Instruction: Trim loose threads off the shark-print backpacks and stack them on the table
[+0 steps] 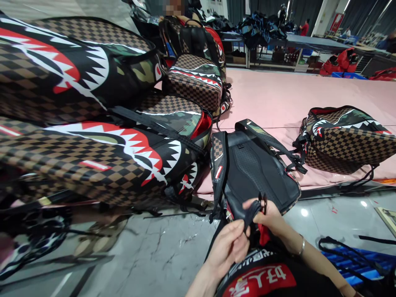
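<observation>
A backpack (pixel 256 169) lies back panel up at the edge of the pink table, its padded black back and shoulder straps facing me. Over its near end, my left hand (pixel 230 245) is closed, pinching a black webbing strap (pixel 253 212). My right hand (pixel 272 216) grips the same strap a little higher up. Two dark pointed tips, which look like thread snips (pixel 262 201), stick up from the right hand; their handles are hidden. A bit of red fabric (pixel 264 235) hangs just below that hand.
Large checkered backpacks with shark-mouth prints (pixel 102 152) are piled at the left. Another checkered backpack (pixel 349 140) sits on the pink table (pixel 266 95) at right. More backpacks (pixel 196 78) stand behind. Blue material (pixel 355 264) with black straps lies on the floor at lower right.
</observation>
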Available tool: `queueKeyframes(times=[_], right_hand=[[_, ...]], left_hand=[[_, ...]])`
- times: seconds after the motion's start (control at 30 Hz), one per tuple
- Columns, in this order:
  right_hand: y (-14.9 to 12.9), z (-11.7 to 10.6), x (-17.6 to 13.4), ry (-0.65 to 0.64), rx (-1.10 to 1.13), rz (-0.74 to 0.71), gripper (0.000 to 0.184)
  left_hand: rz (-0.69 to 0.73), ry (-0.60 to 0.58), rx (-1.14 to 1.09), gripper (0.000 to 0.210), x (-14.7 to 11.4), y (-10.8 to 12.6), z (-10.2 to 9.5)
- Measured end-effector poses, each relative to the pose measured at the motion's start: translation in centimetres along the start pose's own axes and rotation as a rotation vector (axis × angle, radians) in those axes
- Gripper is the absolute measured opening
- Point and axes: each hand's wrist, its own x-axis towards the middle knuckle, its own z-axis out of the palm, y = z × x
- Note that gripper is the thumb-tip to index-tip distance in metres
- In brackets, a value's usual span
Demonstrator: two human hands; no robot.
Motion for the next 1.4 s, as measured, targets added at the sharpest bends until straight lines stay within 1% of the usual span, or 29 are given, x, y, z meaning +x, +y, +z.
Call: queueKeyframes(times=[0.03, 0.07, 0.1, 0.13, 0.17, 0.23, 0.27, 0.33, 0.4, 0.43, 0.5, 0.53, 0.57, 0.63, 0.7, 0.83, 1.0, 1.13, 1.33, 1.4], right_hand=[[0.0, 0.2, 0.2, 0.018, 0.006, 0.022, 0.019], [0.1, 0.4, 0.4, 0.067, 0.011, 0.035, 0.018], [0.1, 0.6, 0.6, 0.13, 0.018, 0.042, 0.022], [0.1, 0.7, 0.8, 0.186, 0.028, 0.048, 0.026], [0.1, 0.9, 1.0, 0.216, 0.039, 0.053, 0.028], [0.2, 1.1, 1.2, 0.204, 0.028, 0.058, 0.031], [0.2, 1.1, 1.3, 0.183, 0.002, 0.057, 0.031], [0.1, 1.1, 1.2, 0.163, -0.09, 0.027, 0.025], [-0.1, 0.9, 0.9, 0.212, -0.239, -0.05, 0.018], [-0.2, 0.7, 0.7, 0.258, -0.337, -0.111, 0.019], [-0.4, 0.2, 0.1, 0.332, -0.569, -0.274, 0.02], [-0.5, -0.2, -0.1, 0.335, -0.686, -0.368, 0.019], [-0.6, -0.5, -0.4, 0.318, -0.79, -0.463, 0.019], [-0.5, -1.1, -0.7, 0.25, -0.954, -0.61, 0.027], [-0.4, -1.6, -0.8, 0.199, -1.059, -0.674, 0.035], [-0.3, -2.2, -0.9, 0.118, -1.121, -0.666, 0.042], [-0.6, -2.4, -0.8, 0.009, -1.06, -0.627, 0.044], [-0.6, -2.2, -0.8, -0.004, -1.024, -0.608, 0.047], [-0.7, -2.0, -0.7, -0.002, -1.018, -0.593, 0.047], [-0.9, -1.9, -0.8, -0.015, -0.985, -0.585, 0.046]], left_hand=[[-0.039, -0.011, 0.024, 0.031, 0.1, -0.3, 0.0], [-0.041, 0.005, 0.063, 0.032, 0.2, -0.5, -0.1], [-0.002, 0.05, 0.118, 0.033, 0.4, -0.7, -0.2], [0.073, 0.116, 0.189, 0.033, 0.5, -0.9, -0.4], [0.168, 0.192, 0.273, 0.032, 0.5, -1.0, -0.7], [0.333, 0.321, 0.441, 0.028, 0.6, -1.0, -1.2], [0.376, 0.362, 0.493, 0.025, 0.6, -1.1, -1.5], [0.376, 0.408, 0.494, 0.023, 0.5, -1.1, -1.9], [0.326, 0.431, 0.419, 0.029, 0.3, -1.0, -2.1], [0.306, 0.439, 0.382, 0.032, 0.2, -1.0, -2.1], [0.29, 0.45, 0.351, 0.036, 0.1, -0.8, -2.1], [0.295, 0.455, 0.361, 0.037, 0.1, -0.6, -2.1], [0.306, 0.459, 0.384, 0.037, 0.0, -0.5, -2.0], [0.34, 0.469, 0.454, 0.036, 0.0, -0.3, -2.0], [0.375, 0.475, 0.52, 0.035, 0.0, -0.3, -2.1], [0.399, 0.476, 0.571, 0.031, 0.1, -0.5, -2.3], [0.404, 0.472, 0.599, 0.029, 0.0, -0.5, -2.4], [0.42, 0.473, 0.641, 0.027, -0.1, -0.4, -2.3], [0.45, 0.458, 0.715, 0.024, -0.2, -0.4, -2.2], [0.437, 0.442, 0.709, 0.023, -0.3, -0.4, -2.2]])
